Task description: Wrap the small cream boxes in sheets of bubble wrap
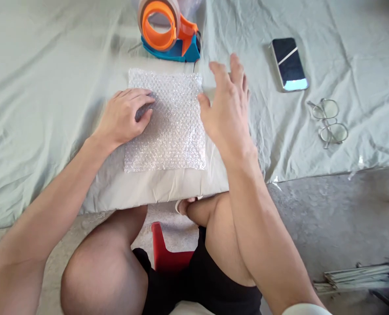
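Note:
A square bubble-wrap sheet [171, 127] lies on a pale flat package [155, 186] on the cloth-covered floor. My left hand [124, 116] rests on the sheet's left part, fingers curled and pressing down on it. My right hand [227, 109] hovers just over the sheet's right edge, fingers stretched out and apart, holding nothing. An orange and blue tape dispenser [168, 30] with a tape roll stands just beyond the sheet.
A phone [289, 63] lies face up at the back right, with a pair of glasses [328, 120] beside it. The pale green cloth [33, 96] ends near my knees at bare concrete [338, 210]. A red stool [164, 253] is under me. Metal strips [358, 278] lie at the lower right.

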`<state>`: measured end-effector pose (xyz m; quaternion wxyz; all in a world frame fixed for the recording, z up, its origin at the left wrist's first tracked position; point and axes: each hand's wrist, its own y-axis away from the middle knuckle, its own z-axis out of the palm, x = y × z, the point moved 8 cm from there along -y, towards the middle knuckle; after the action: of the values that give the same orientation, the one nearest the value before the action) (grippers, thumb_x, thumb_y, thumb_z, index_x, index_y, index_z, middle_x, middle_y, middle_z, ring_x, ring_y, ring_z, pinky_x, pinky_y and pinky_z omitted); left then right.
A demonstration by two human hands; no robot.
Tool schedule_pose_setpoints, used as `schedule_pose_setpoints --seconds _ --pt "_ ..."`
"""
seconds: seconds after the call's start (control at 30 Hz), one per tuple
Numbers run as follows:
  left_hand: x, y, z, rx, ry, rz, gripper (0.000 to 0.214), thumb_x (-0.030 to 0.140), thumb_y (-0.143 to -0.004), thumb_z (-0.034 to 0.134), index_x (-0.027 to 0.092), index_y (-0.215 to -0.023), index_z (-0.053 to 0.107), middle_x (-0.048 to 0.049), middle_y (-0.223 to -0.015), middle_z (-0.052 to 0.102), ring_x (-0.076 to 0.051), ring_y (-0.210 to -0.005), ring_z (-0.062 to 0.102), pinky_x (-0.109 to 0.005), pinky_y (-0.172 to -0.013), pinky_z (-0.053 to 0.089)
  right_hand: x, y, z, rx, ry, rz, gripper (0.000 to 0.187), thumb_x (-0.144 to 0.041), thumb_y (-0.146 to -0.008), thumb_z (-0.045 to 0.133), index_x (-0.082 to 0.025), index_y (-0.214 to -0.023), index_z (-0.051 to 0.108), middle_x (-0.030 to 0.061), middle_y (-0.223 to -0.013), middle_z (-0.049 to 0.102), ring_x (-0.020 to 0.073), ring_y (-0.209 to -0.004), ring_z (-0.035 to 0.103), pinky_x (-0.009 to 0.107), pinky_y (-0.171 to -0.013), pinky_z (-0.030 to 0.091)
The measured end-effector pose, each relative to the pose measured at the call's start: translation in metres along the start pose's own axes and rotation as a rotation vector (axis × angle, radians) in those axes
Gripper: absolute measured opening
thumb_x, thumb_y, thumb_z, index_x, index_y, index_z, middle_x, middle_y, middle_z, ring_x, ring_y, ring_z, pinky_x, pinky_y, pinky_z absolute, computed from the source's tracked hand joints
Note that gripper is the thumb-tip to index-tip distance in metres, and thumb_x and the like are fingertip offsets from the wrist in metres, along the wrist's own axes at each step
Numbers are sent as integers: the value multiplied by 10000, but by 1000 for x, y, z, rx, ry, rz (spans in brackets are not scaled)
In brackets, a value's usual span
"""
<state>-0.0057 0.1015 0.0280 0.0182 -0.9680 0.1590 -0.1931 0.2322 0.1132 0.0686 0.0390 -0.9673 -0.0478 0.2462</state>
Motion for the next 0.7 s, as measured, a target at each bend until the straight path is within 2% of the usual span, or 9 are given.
schedule_pose_setpoints --seconds 0.07,0.13,0.2,0.3,0.37,0.43,0.5,0.6,0.7 --pt "-2 0 0 18 12 15 548 618 -1176 401 319 -1509 717 45 -1735 669 -324 -1639 584 -628 -1428 419 14 -10 3 -36 -11 53 694 -270 -1069 624 -416 -1733 488 -37 -1981 265 366 -1878 142 722 -1525 180" --pt "-3 1 0 48 23 40 516 611 -1179 409 355 -1493 729 61 -1702 695 -333 -1629 600 -633 -1408 448 25 -17 9 -104 -14 61 659 -255 -1027 666 -397 -1663 573 -56 -1971 289 375 -1883 87 742 -1517 212" --pt "-4 1 0 77 31 71 478 574 -1179 432 368 -1481 740 50 -1664 727 -339 -1608 628 -631 -1377 490 34 -23 8 -104 -12 55 598 -247 -1023 672 -393 -1601 620 -38 -1934 368 367 -1845 189 725 -1502 288" --pt "-3 2 -1 112 30 101 420 517 -1179 477 385 -1468 751 34 -1637 750 -340 -1588 656 -614 -1345 532 44 -27 -10 17 -29 124 603 -196 -1048 633 -430 -1602 581 -5 -1884 449 352 -1724 399 714 -1486 314" --pt "-3 2 -1 109 9 94 416 488 -1188 484 352 -1471 757 15 -1665 734 -341 -1589 657 -617 -1356 524 43 -25 -17 48 -47 192 593 -146 -1074 600 -384 -1616 565 36 -1937 370 378 -1788 320 761 -1484 243" --pt "-3 1 1 85 -23 81 437 455 -1192 485 280 -1483 760 -22 -1703 706 -349 -1592 653 -632 -1369 507 32 -19 -18 30 -33 221 563 -135 -1109 598 -284 -1650 550 99 -1997 226 405 -1872 119 792 -1488 118" --pt "-3 1 2 72 -44 79 444 417 -1184 490 234 -1485 761 -51 -1714 696 -354 -1593 654 -637 -1368 503 14 -13 -24 73 38 198 584 -129 -1126 616 -184 -1700 523 170 -2014 125 415 -1890 3 763 -1494 -3" --pt "-3 0 1 90 -40 100 412 399 -1175 498 302 -1478 761 -25 -1686 720 -347 -1586 666 -620 -1355 518 -6 -7 -39 247 128 147 732 -24 -1094 601 -145 -1801 454 213 -2010 118 389 -1895 37 640 -1515 -28" --pt "-5 0 2 95 -32 119 394 415 -1175 506 370 -1484 747 -7 -1660 735 -353 -1576 673 -633 -1346 527 1 -11 -35 206 100 221 891 20 -1075 611 -183 -1890 314 203 -2016 76 380 -1896 24 592 -1519 14"
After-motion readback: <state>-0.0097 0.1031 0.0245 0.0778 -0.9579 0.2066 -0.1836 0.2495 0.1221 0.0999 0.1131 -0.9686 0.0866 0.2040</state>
